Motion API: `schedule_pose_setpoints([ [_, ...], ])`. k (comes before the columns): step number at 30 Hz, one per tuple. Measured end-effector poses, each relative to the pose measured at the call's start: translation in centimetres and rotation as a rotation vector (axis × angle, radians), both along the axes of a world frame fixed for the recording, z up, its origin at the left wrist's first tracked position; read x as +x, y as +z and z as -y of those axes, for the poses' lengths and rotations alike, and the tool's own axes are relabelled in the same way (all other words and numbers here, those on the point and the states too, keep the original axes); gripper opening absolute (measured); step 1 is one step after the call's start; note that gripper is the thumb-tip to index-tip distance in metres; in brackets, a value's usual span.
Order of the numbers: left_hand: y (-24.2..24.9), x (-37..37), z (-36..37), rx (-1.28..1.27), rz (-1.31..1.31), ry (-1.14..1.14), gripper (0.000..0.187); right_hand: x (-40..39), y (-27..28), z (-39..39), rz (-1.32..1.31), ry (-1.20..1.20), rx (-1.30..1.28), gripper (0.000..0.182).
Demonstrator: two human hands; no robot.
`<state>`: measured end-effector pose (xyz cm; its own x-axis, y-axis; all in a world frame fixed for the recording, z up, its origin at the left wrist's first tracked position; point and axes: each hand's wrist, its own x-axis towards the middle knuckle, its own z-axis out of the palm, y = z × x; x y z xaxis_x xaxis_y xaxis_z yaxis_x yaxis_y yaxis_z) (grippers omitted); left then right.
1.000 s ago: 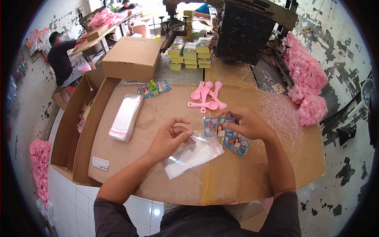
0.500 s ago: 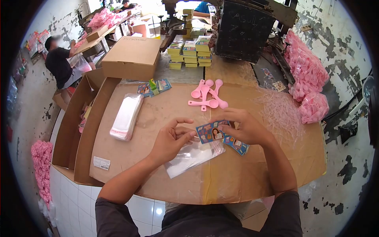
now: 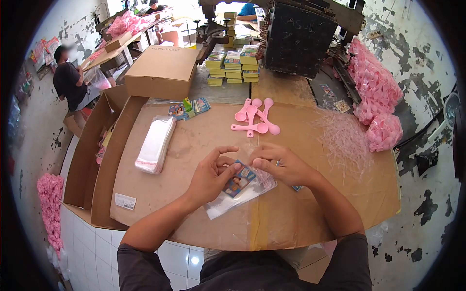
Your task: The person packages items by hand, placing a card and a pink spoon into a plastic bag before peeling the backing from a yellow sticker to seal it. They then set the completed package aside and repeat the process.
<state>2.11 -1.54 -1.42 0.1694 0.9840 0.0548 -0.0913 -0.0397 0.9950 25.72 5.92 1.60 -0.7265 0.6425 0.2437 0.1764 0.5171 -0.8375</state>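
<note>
My left hand (image 3: 209, 175) is closed, with thumb and fingers gripping a blue printed card (image 3: 239, 183). The card is tilted above a clear plastic bag (image 3: 228, 206) lying on the cardboard-covered table. My right hand (image 3: 281, 165) is beside the card's upper right end and the bag's end, its thumb and fingers drawn together; what they pinch, if anything, is hidden. Beneath that hand the edge of more blue cards (image 3: 297, 187) peeks out. Further up lie several pink plastic spoons (image 3: 251, 116) in a crossed pile.
A stack of clear bags (image 3: 156, 144) lies at left, below fanned cards (image 3: 199, 106) with a green clip. A closed carton (image 3: 162, 68), stacked card bundles (image 3: 234, 63) and a black machine box (image 3: 298, 39) stand behind. Plastic scraps (image 3: 344, 136) and bagged pink spoons (image 3: 376, 82) are right. Another person (image 3: 70, 80) stands far left.
The card has passed from my right hand to my left and moved down-left over the bag, turning more steeply. My right hand has shifted slightly down-left. The other person appears more upright.
</note>
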Motion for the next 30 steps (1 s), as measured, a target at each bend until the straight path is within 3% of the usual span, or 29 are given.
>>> schedule_pose_setpoints([
  [2, -0.1, -0.1, 0.1, 0.001, -0.022, -0.007, 0.038, 0.0, -0.8, -1.1, -0.021, 0.083, -0.073, 0.031],
  [5, 0.4, -0.3, 0.0, -0.021, -0.024, 0.002, 0.036, -0.5, -1.0, -4.3, 0.037, -0.123, 0.079, 0.028],
  [8, 0.5, -0.5, -0.1, -0.075, 0.010, 0.017, 0.035, -1.5, -3.7, -7.3, 0.150, -0.245, 0.489, 0.024],
  [11, -0.1, -1.0, -0.5, -0.057, 0.032, -0.007, 0.034, -2.5, -3.9, -8.4, 0.313, -0.277, 0.671, 0.026],
  [14, -0.3, -1.2, -0.5, -0.052, 0.078, -0.032, 0.032, -3.0, -3.6, -7.7, 0.222, -0.288, 0.482, 0.023],
  [17, 0.0, -1.1, -0.4, -0.057, 0.082, -0.025, 0.032, -2.0, -3.8, -7.5, 0.312, -0.271, 0.492, 0.028],
  [20, -0.1, -1.0, -0.4, -0.049, 0.115, -0.013, 0.032, -1.7, -0.2, -4.8, 0.228, -0.198, 0.048, 0.041],
  [23, 0.1, -0.8, -0.3, -0.057, 0.078, 0.000, 0.031, -1.2, 1.7, -3.3, -0.164, -0.156, -0.268, 0.056],
  [26, -0.1, -0.6, -0.3, -0.092, 0.069, -0.019, 0.033, -1.6, 2.4, -1.8, -0.360, -0.208, -0.319, 0.064],
  [30, -0.8, 0.1, -0.3, -0.100, 0.112, -0.044, 0.032, -2.3, 2.2, 0.1, -0.358, -0.209, -0.286, 0.064],
])
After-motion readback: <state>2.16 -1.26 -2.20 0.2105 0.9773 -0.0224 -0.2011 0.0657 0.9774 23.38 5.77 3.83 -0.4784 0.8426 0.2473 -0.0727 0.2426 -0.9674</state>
